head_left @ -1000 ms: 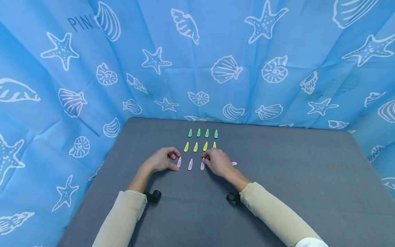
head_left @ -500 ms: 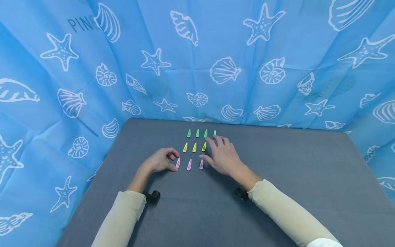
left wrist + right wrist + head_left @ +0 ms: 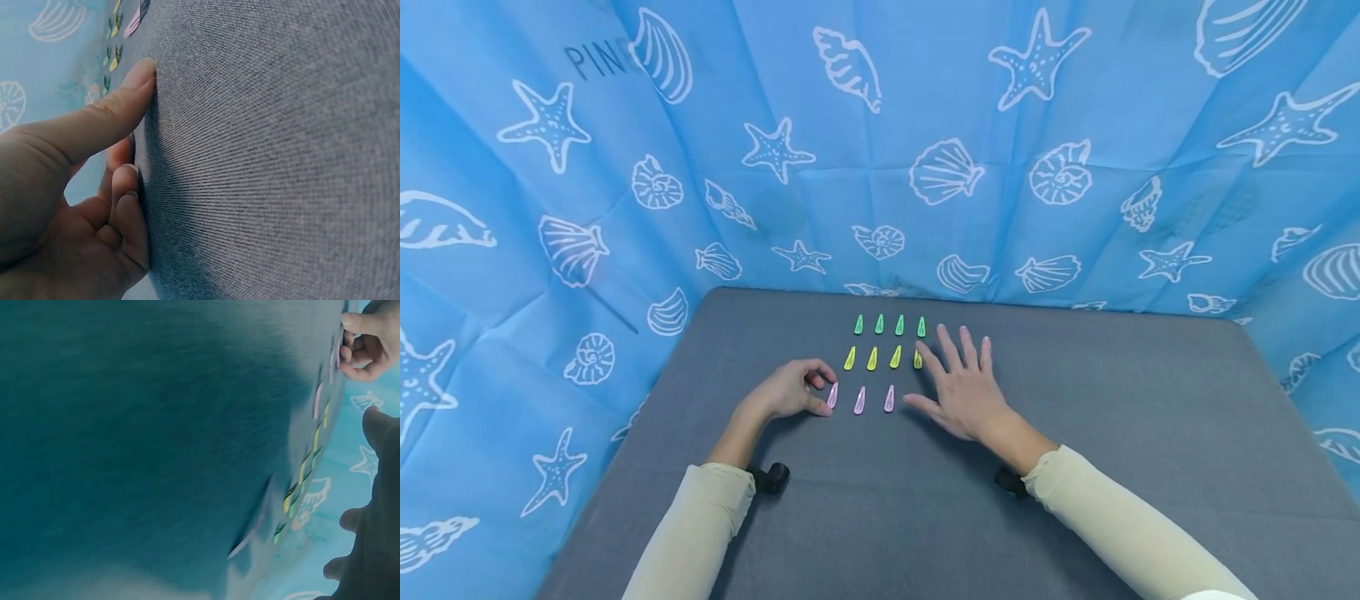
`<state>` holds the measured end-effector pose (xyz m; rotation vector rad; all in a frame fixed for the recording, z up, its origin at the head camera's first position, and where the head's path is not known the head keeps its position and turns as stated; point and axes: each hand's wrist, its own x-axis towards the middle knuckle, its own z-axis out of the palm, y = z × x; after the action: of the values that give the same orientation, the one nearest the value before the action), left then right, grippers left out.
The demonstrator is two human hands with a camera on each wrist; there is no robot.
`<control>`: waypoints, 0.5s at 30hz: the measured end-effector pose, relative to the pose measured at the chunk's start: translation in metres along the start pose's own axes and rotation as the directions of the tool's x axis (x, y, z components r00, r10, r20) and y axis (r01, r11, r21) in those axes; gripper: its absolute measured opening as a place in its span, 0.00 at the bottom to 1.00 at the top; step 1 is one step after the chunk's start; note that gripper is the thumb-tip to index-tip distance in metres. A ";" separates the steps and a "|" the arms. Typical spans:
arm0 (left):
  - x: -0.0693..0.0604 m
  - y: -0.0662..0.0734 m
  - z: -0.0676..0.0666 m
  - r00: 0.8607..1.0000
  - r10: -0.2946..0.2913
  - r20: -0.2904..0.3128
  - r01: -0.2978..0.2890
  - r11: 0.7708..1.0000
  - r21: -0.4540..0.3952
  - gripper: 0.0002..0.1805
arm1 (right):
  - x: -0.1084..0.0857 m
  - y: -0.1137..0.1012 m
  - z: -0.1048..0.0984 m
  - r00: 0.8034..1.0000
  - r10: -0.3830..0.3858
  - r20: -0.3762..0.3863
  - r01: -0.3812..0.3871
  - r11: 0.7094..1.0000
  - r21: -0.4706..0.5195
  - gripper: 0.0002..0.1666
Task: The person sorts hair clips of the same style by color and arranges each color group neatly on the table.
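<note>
My left hand point(image 3: 792, 390) has its thumb and curled forefinger at the two ends of the leftmost pink hair clip point(image 3: 832, 395), which lies on the cloth. Two more pink clips lie to its right, a middle one point(image 3: 860, 400) and another point(image 3: 889, 398). My right hand point(image 3: 966, 387) hovers with spread fingers right of these, holding nothing. Below it, a further pink clip point(image 3: 253, 528) shows in the right wrist view; the hand hides it from the head view. One finger partly covers the rightmost yellow hair clip point(image 3: 917, 360).
Behind the pink clips runs a row of yellow clips point(image 3: 872, 358), and behind that a row of green clips point(image 3: 879, 324). They lie on a grey cloth-covered table point(image 3: 1112, 433). A blue curtain point(image 3: 880, 192) with shells and starfish hangs along its back and left.
My right hand has let go of the third pink clip, lifted, spread its fingers and moved right. The left hand has stayed at the leftmost pink clip.
</note>
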<state>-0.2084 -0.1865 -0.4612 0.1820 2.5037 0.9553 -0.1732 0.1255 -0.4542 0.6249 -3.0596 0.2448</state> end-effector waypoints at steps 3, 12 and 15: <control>0.000 0.000 0.000 1.000 0.002 0.000 -0.002 1.000 0.000 0.25 | -0.008 0.009 0.002 1.000 0.000 0.001 0.000 1.000 0.009 0.52; 0.000 -0.004 0.001 1.000 0.010 -0.004 -0.010 1.000 0.011 0.24 | -0.028 0.033 -0.001 1.000 -0.008 0.016 0.007 1.000 0.016 0.51; 0.000 -0.005 0.002 1.000 0.017 -0.008 -0.017 1.000 0.012 0.24 | -0.031 0.039 -0.001 1.000 -0.022 0.019 0.021 1.000 0.010 0.51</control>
<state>-0.2073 -0.1885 -0.4659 0.2039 2.5197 0.9505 -0.1596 0.1729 -0.4602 0.6643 -3.0699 0.2554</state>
